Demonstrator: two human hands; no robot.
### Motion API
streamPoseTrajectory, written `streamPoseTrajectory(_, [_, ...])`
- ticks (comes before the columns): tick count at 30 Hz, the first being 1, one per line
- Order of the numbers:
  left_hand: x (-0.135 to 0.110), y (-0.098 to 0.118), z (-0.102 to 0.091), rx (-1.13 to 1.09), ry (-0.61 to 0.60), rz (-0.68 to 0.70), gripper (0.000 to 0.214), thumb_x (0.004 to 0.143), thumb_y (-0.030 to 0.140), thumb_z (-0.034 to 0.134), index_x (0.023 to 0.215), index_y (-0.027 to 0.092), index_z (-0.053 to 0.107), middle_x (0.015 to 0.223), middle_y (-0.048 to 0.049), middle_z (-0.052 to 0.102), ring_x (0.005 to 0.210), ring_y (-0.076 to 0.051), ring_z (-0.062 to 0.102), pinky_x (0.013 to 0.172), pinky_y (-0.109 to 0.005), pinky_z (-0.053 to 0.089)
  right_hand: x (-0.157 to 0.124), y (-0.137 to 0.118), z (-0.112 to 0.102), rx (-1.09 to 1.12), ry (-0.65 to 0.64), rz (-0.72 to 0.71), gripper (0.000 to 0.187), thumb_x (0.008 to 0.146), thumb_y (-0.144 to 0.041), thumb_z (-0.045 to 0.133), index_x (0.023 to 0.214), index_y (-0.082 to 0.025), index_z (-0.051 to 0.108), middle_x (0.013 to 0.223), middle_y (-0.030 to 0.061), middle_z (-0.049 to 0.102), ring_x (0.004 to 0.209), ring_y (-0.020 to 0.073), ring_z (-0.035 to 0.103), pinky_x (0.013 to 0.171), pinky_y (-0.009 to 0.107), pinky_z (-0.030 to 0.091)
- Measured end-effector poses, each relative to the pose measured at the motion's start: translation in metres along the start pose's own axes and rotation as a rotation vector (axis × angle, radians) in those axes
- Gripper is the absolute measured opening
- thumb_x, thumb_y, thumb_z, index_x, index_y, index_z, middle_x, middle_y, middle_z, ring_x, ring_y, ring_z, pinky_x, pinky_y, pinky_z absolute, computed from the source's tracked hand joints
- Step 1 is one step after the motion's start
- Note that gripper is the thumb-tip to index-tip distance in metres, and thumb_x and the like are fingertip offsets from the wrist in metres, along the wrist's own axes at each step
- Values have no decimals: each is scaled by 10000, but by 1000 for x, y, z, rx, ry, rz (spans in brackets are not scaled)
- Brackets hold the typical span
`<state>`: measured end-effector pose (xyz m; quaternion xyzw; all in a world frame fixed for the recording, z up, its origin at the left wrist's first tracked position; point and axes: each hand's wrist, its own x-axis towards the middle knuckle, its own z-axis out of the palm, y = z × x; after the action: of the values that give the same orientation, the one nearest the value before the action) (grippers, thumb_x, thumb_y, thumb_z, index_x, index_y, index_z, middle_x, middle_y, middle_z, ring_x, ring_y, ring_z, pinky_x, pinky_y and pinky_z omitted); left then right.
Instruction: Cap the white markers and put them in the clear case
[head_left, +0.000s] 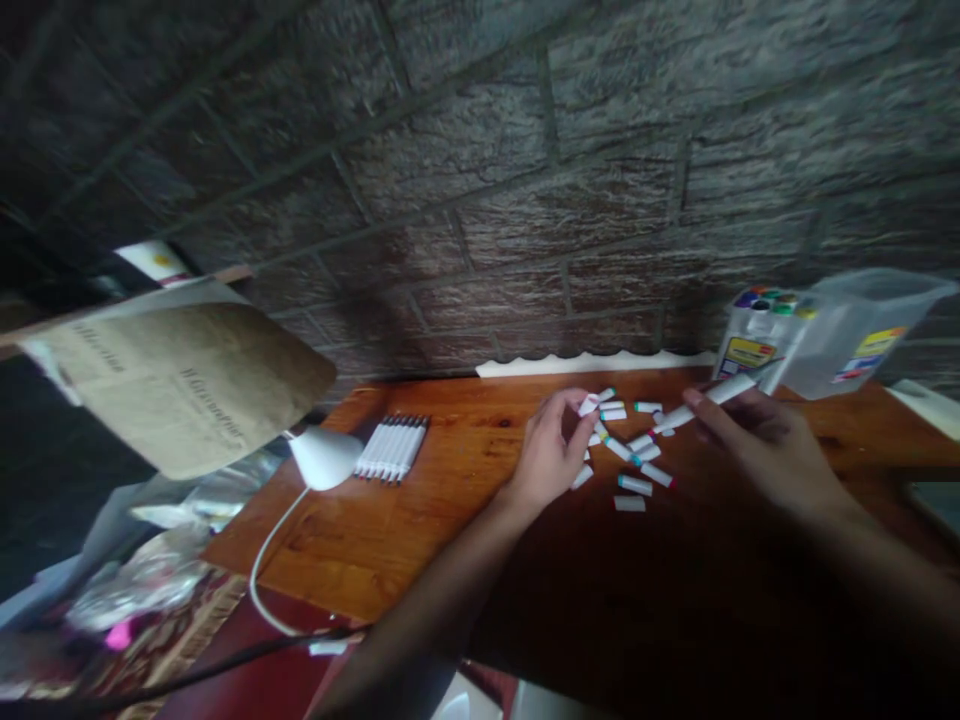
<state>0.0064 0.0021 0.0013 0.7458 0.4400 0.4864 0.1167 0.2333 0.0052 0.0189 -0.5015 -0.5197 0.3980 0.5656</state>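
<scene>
My left hand (553,447) pinches a small white marker cap (588,404) between thumb and fingers. In my right hand (772,440) is a white marker (709,403), held slantwise with its lower left end over the pile. Between and below the hands lie several loose white marker caps (636,486) with coloured ends in teal, yellow, pink and blue. To the left, a row of white markers (391,449) lies side by side on the wooden table (450,500). Behind my right hand stands a clear case of markers (754,330) with coloured ends up.
A translucent plastic container (862,320) stands at the back right by the brick wall (487,180). At the left are a white lamp-like cone (324,458) with a cable and a brown paper bag (195,375) jutting over the table's corner. Plastic wrappings (150,580) lie beyond the left edge.
</scene>
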Motion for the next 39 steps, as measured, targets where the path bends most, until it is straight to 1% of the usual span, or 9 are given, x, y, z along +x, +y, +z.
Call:
streamPoseTrajectory(7, [97, -9, 32, -246, 242, -86, 283, 879, 259, 608, 1109, 97, 644, 1037, -167, 731, 898, -171, 715, 725, -253, 545, -2, -22, -5, -81, 194, 195, 308, 762, -410, 739, 575, -198, 618, 564, 28, 556, 507, 110, 457, 510, 289, 336])
streamPoseTrajectory(9, [128, -7, 44, -142, 141, -124, 469, 918, 345, 348, 885, 46, 708, 1183, -197, 678, 989, -202, 700, 657, -214, 508, -2, -25, -5, -42, 216, 228, 271, 784, -365, 724, 594, -198, 626, 589, 30, 551, 518, 112, 463, 516, 296, 343])
streamPoseTrajectory(11, [140, -6, 49, -54, 70, -118, 905, 746, 363, -119, 706, -63, 679, 1248, -109, 605, 1035, -266, 626, 611, -217, 428, -1, -26, -6, -10, 225, 234, 265, 773, -373, 732, 604, -198, 626, 570, 22, 526, 499, 117, 442, 493, 306, 322])
streamPoseTrajectory(13, [127, -7, 45, -111, 175, -76, 803, 814, 394, 9, 713, -49, 671, 1184, -103, 650, 976, -257, 654, 631, -205, 447, -1, -26, -7, 2, 228, 235, 281, 748, -392, 751, 595, -200, 614, 538, 12, 503, 480, 120, 418, 472, 310, 297])
streamPoseTrajectory(14, [113, -10, 39, -184, 210, -26, 428, 896, 375, 409, 840, 61, 694, 1133, -173, 704, 918, -187, 716, 644, -196, 517, 0, -26, -8, 4, 234, 238, 289, 734, -397, 762, 588, -200, 609, 529, 7, 497, 477, 118, 413, 470, 308, 295])
streamPoseTrajectory(16, [75, -20, 21, -249, 207, 54, 250, 841, 281, 647, 1026, 113, 660, 985, -137, 743, 811, -135, 715, 657, -202, 535, 0, -25, -9, 19, 229, 243, 289, 703, -409, 784, 597, -199, 618, 540, 9, 514, 493, 117, 432, 483, 302, 318])
streamPoseTrajectory(22, [1, -38, -17, -190, 160, 8, 284, 851, 380, 670, 1033, 166, 634, 892, -66, 701, 738, -139, 627, 688, -269, 510, -9, -23, 6, 72, 201, 219, 351, 581, -485, 843, 586, -190, 654, 641, 53, 603, 574, 136, 516, 520, 294, 393])
streamPoseTrajectory(28, [-6, -15, -5, -127, -18, 110, 289, 851, 375, 679, 1067, 184, 660, 833, -45, 684, 680, -132, 585, 662, -260, 496, -16, -22, 10, 65, 163, 154, 396, 568, -552, 834, 751, -229, 698, 683, 61, 615, 587, 165, 523, 509, 330, 397])
streamPoseTrajectory(39, [-8, -8, -10, -84, -94, 257, 252, 918, 233, 601, 1158, 175, 649, 983, -83, 716, 799, -148, 638, 742, -269, 515, -19, -12, 9, 173, 32, 77, 342, 671, -507, 806, 843, -230, 702, 618, -2, 519, 530, 107, 444, 450, 260, 324])
